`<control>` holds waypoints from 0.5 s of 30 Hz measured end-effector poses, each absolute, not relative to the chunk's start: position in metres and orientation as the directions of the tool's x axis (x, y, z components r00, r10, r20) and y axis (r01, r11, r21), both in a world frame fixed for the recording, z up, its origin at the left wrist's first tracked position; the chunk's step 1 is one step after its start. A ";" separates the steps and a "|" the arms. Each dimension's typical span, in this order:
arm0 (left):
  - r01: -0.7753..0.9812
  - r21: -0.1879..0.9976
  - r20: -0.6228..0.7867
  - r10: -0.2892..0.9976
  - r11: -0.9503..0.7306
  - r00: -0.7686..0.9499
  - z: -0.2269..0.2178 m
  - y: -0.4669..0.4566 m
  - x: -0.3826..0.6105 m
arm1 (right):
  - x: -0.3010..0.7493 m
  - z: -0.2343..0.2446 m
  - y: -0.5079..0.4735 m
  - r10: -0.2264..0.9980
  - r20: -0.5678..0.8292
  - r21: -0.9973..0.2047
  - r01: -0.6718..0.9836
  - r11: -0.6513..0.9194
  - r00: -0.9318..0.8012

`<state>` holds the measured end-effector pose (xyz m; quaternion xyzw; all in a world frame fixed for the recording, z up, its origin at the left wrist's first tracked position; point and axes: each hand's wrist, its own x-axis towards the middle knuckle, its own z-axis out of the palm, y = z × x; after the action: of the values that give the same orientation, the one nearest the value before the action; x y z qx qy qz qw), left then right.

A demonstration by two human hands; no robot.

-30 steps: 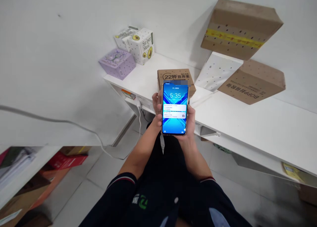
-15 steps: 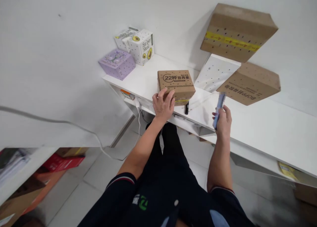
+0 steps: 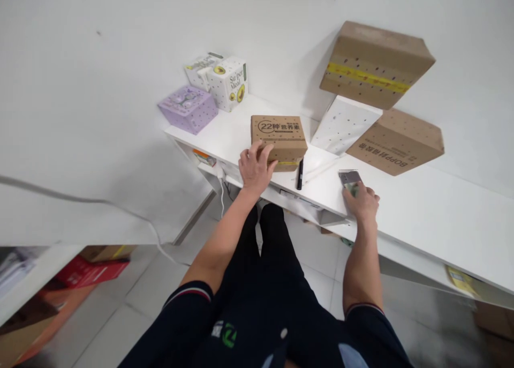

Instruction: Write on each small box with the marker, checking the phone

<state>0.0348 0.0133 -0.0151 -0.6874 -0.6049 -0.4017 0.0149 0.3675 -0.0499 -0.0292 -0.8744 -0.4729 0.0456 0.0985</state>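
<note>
My left hand (image 3: 255, 167) has its bent fingers over the near left edge of a brown cardboard box (image 3: 281, 129) with black printing and a yellow strip. Beside the box's right front corner lies a black marker pen (image 3: 300, 175) on the white table. My right hand (image 3: 362, 201) grips a phone (image 3: 350, 178) low at the table's front edge; a greyish side of it faces up. Whether the phone touches the tabletop, I cannot tell.
A purple box (image 3: 188, 111) and white avocado-printed boxes (image 3: 228, 84) stand at the table's left end. Against the wall, a large taped carton (image 3: 373, 62) sits above a white box (image 3: 345, 124) and another carton (image 3: 397, 142). A cable (image 3: 100, 199) hangs at left.
My right hand has lowered the phone and turned it from edge-on to flat. The cardboard box has turned slightly under my left hand, leaving more of the marker pen exposed.
</note>
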 end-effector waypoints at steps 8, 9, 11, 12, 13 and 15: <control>0.821 0.476 0.580 0.814 -0.316 -0.022 -0.011 0.066 0.017 | 0.298 -0.039 -0.019 0.968 0.131 -0.466 0.875 -0.132 0.216; 0.810 0.492 0.575 0.818 -0.319 -0.027 -0.012 0.074 0.017 | 0.282 -0.040 -0.013 0.981 0.122 -0.488 0.870 -0.071 0.148; 0.776 0.540 0.559 0.828 -0.326 -0.041 -0.014 0.093 0.016 | 0.255 -0.042 -0.002 0.994 0.099 -0.451 0.892 0.004 0.046; 0.756 0.566 0.549 0.834 -0.329 -0.048 -0.015 0.103 0.015 | 0.246 -0.043 0.004 0.996 0.090 -0.423 0.905 0.035 0.004; 0.736 0.590 0.537 0.842 -0.332 -0.051 -0.016 0.115 0.015 | 0.239 -0.044 0.008 0.996 0.088 -0.399 0.915 0.062 -0.029; 0.704 0.622 0.514 0.857 -0.343 -0.037 -0.018 0.139 0.016 | 0.234 -0.049 0.015 0.992 0.106 -0.379 0.919 0.108 -0.073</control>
<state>0.0159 0.1386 -0.0183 -0.6886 -0.5669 -0.4439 -0.0861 0.2339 0.0146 -0.0487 -0.6592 -0.7246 0.1067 0.1703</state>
